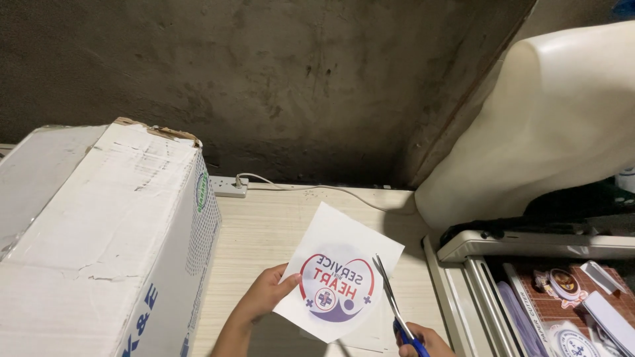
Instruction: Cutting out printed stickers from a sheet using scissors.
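White paper, a square sheet printed with a round red and purple emblem (338, 274), sits in my view just above the pale wooden tabletop (264, 231), lifted at an angle. My left hand (268, 291) pinches its lower left edge, thumb on top and fingers underneath. My right hand (423, 340) is closed around the blue handles of a pair of scissors with silver blades (390, 301); only part of that hand shows at the bottom edge. The blades point up and away from me, their tips touching the sheet's right side beside the emblem's rim.

To my left stands a large white cardboard box (99, 244) with a torn top corner. A white power strip (228, 187) with a trailing cord lies against the dark concrete wall (297, 79). On my right I see a cream plastic machine cover (555, 119) and, below it, a tray of round printed stickers (569, 297).
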